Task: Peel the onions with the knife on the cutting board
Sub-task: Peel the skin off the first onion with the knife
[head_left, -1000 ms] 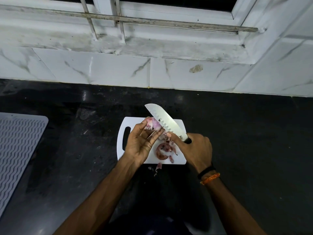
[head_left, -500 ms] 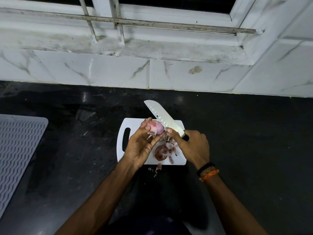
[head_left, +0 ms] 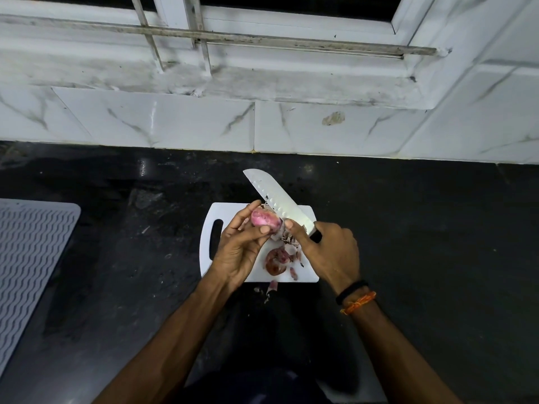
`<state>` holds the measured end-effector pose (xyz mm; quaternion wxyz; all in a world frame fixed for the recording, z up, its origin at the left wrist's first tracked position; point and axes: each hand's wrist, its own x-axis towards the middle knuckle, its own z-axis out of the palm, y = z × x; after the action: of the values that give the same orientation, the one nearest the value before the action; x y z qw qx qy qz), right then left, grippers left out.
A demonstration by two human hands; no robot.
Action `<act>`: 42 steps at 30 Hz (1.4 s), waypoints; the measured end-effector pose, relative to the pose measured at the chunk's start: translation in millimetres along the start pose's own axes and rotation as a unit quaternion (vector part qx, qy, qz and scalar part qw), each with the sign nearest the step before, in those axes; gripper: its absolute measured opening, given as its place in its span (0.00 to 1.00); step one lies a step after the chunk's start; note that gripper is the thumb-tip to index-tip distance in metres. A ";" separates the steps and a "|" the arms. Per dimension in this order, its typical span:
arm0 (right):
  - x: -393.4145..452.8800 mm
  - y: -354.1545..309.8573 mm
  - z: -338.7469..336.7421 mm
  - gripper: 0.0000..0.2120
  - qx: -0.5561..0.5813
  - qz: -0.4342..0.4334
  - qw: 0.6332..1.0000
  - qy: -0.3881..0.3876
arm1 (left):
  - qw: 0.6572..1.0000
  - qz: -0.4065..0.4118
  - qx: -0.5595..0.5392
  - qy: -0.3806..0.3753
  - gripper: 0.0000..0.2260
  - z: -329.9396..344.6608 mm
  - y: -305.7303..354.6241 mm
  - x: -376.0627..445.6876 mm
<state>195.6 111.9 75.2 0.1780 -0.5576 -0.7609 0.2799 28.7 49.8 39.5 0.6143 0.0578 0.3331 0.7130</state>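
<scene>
While a pink onion [head_left: 264,219] is pinched between the thumb and fingertips of the left hand [head_left: 239,250] above the white cutting board [head_left: 230,212], a knife [head_left: 278,201] is gripped by the right hand [head_left: 329,252], fingers curled round the dark handle. The blade is pointed toward 11 o'clock, its flat laid against the onion's far side, and the right thumb is pressed at the onion's 3 o'clock edge. Loose peel scraps [head_left: 277,260] are piled on the board at 6 o'clock of the onion, between the two hands; one more scrap [head_left: 272,285] is seen on the black desk [head_left: 423,243], just off the board's near edge. A grey ribbed mat [head_left: 29,252] is laid on the desk at 9 o'clock, well apart from the board. Black and orange bands [head_left: 355,295] are worn on the right wrist.
</scene>
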 end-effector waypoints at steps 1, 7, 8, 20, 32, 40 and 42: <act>-0.1 -0.7 0.1 0.30 -0.005 -0.006 1.000 0.002 | 1.000 0.004 0.012 -0.005 0.36 -0.1 -0.5 0.1; 1.5 0.0 4.9 0.32 -0.020 -0.002 1.000 0.023 | 0.998 0.011 0.059 -0.016 0.27 4.8 0.6 -1.9; 1.8 -0.8 4.6 0.33 -0.015 0.002 1.000 0.026 | 0.998 0.011 0.066 -0.012 0.25 5.8 1.0 -2.5; 9.0 0.7 2.2 0.33 0.024 0.007 1.000 -0.009 | 0.998 -0.037 0.047 0.028 0.21 8.9 5.9 -4.2; -10.6 14.1 6.5 0.30 -0.020 -0.063 0.998 0.011 | 0.993 -0.061 -0.047 0.090 0.11 8.3 2.4 -3.4; 1.4 14.7 0.0 0.35 0.026 0.035 0.999 -0.013 | 0.997 -0.049 -0.028 0.045 0.39 2.9 1.2 -0.6; 1.2 12.3 0.5 0.34 0.013 0.032 0.999 -0.020 | 0.998 -0.049 -0.020 0.038 0.36 2.2 2.0 -0.6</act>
<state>204.2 115.7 67.1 0.1612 -0.5736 -0.7426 0.3059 28.2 50.1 42.5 0.6363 0.0014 0.3443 0.6904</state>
